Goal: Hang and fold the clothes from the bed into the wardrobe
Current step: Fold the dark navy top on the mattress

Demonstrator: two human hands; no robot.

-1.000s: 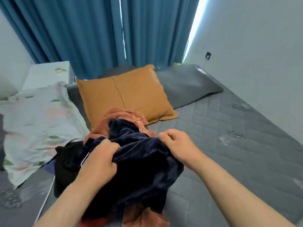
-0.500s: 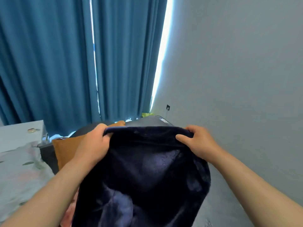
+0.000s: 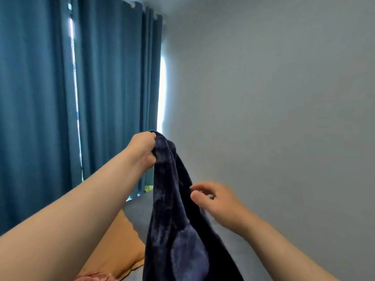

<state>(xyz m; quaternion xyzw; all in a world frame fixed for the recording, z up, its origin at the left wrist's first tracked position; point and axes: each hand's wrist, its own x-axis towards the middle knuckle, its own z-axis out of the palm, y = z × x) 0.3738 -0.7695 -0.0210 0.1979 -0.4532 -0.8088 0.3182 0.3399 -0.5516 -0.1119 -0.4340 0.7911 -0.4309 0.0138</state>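
Blue curtains (image 3: 40,118) hang behind. Left hand (image 3: 142,149) grips the garment (image 3: 172,220) by its top. Right hand (image 3: 217,201) is loosely spread at its edge.

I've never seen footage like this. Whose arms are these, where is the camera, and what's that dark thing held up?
No machine here: these are a person's bare arms, filmed by a wide camera worn on the head. The left hand grips a dark blue plush garment by its top, so it hangs down. The right hand is beside its edge, fingers loose; blur hides whether they touch. Below lie an orange pillow and the grey bed. Behind are blue curtains.
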